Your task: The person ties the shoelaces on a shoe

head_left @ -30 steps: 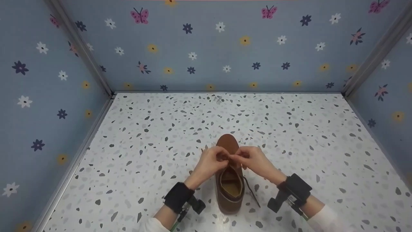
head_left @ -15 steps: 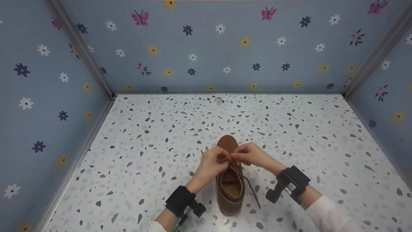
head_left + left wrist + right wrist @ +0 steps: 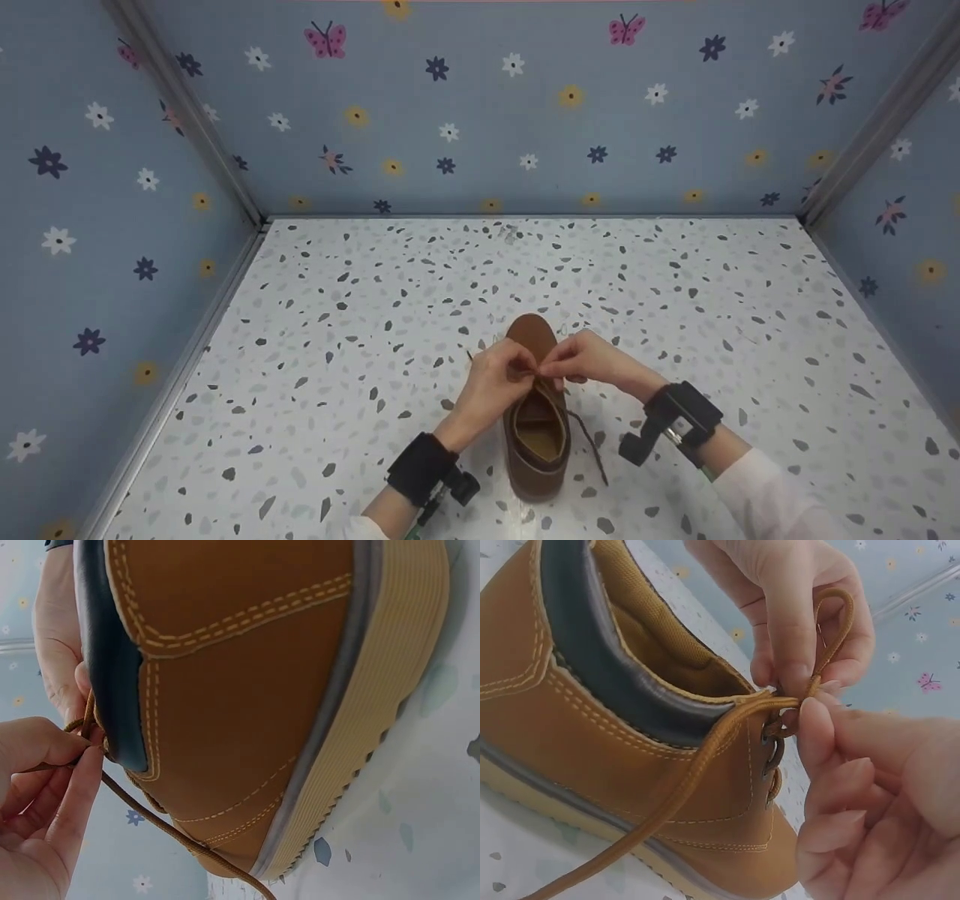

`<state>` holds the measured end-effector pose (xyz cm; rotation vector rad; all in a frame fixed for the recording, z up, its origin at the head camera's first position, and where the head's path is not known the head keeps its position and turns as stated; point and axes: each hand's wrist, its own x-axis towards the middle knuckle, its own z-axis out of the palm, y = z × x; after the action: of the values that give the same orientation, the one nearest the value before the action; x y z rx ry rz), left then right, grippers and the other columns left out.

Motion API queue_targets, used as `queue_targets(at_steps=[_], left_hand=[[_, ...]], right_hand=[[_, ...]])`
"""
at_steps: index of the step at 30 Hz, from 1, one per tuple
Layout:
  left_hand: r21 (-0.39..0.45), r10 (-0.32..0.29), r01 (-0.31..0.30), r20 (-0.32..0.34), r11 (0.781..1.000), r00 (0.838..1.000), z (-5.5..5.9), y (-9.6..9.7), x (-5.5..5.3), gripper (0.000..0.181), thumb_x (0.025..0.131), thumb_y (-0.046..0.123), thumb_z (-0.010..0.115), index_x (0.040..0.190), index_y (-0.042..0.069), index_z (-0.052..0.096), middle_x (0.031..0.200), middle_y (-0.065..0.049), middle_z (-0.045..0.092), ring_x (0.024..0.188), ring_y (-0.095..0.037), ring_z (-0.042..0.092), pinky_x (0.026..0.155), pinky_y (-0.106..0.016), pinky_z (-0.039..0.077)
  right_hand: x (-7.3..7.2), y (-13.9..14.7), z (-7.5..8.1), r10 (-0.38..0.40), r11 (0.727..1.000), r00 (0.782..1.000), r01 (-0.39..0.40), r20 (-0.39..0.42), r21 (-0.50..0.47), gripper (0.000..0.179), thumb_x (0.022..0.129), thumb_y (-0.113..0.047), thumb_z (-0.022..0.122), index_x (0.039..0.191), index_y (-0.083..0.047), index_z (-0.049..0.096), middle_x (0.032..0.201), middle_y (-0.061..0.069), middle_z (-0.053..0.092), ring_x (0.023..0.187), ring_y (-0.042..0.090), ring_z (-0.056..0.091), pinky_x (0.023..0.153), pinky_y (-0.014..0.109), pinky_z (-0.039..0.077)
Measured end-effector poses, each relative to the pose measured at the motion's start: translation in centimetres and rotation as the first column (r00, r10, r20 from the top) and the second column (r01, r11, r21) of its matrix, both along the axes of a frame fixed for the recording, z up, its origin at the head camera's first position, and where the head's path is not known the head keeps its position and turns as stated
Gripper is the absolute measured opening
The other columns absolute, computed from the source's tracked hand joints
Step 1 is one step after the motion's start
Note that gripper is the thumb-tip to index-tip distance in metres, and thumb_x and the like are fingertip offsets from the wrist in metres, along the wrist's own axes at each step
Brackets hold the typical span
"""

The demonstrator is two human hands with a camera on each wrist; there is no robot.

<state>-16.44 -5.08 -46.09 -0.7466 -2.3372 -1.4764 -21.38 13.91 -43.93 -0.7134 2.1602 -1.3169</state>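
A brown lace-up shoe (image 3: 536, 484) stands on the speckled surface, toe pointing away from me, with a dark padded collar (image 3: 592, 637). Over its lacing, both hands meet fingertip to fingertip. My left hand (image 3: 487, 386) pinches a brown shoelace (image 3: 697, 769), and a small upright loop (image 3: 846, 619) of it rises between the fingers. My right hand (image 3: 592, 364) pinches the lace at the loop's base, as seen in the right wrist view. One lace end (image 3: 592, 446) trails down the shoe's right side; another tip (image 3: 470, 355) shows beyond the left hand. Fingers partly hide the crossing of the laces.
A white speckled tabletop (image 3: 375, 300) spreads around the shoe. Blue flowered panels (image 3: 480, 105) enclose it at the back and both sides, joined by metal corner posts (image 3: 191, 112). Black straps with cameras (image 3: 420, 469) sit on both wrists.
The right hand has shifted slightly away from me and its fingers have changed their hold at the lace. The left hand and the shoe stay nearly in place.
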Motion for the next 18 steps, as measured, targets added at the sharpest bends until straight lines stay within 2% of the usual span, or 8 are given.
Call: queue_targets(at_steps=[4, 9, 13, 18], left_hand=[[-0.009, 0.006, -0.006, -0.006, 1.0, 1.0, -0.1, 0.0, 0.0, 0.021, 0.067, -0.011, 0.065, 0.08, 0.005, 0.059, 0.081, 0.001, 0.055, 0.075, -0.011, 0.053, 0.065, -0.022, 0.046], [-0.007, 0.017, -0.018, -0.025, 1.0, 1.0, -0.1, -0.1, 0.0, 0.02, 0.069, -0.009, 0.067, 0.081, 0.005, 0.06, 0.081, 0.001, 0.057, 0.075, -0.011, 0.053, 0.065, -0.022, 0.046], [-0.006, 0.021, -0.021, -0.018, 1.0, 1.0, -0.1, -0.2, 0.0, 0.018, 0.069, -0.008, 0.067, 0.08, 0.005, 0.061, 0.08, 0.002, 0.057, 0.075, -0.011, 0.054, 0.066, -0.022, 0.046], [0.007, 0.019, -0.019, -0.005, 1.0, 1.0, -0.2, -0.4, -0.1, 0.017, 0.07, -0.008, 0.068, 0.079, 0.005, 0.06, 0.08, 0.001, 0.058, 0.075, -0.011, 0.055, 0.066, -0.022, 0.046]], right_hand=[[0.1, -0.3, 0.2, -0.035, 0.999, 0.999, 0.036, -0.002, 0.04, 0.013, 0.083, -0.012, 0.063, 0.084, 0.0, 0.069, 0.059, 0.002, 0.058, 0.045, 0.005, 0.037, 0.042, 0.017, 0.028], [0.4, -1.0, 0.3, -0.093, 0.99, 0.994, 0.098, -0.053, 0.097, 0.013, 0.08, -0.012, 0.057, 0.082, -0.002, 0.066, 0.061, -0.002, 0.053, 0.048, 0.007, 0.039, 0.043, 0.02, 0.029], [0.6, -1.4, 0.3, -0.127, 0.989, 0.987, 0.134, -0.097, 0.063, 0.009, 0.079, -0.012, 0.057, 0.082, -0.003, 0.059, 0.068, -0.003, 0.051, 0.055, 0.01, 0.042, 0.046, 0.022, 0.033], [0.5, -1.6, 0.4, -0.13, 0.991, 0.978, 0.127, -0.163, -0.032, 0.005, 0.078, -0.004, 0.059, 0.082, -0.002, 0.057, 0.068, 0.0, 0.054, 0.053, 0.011, 0.045, 0.046, 0.022, 0.037]])
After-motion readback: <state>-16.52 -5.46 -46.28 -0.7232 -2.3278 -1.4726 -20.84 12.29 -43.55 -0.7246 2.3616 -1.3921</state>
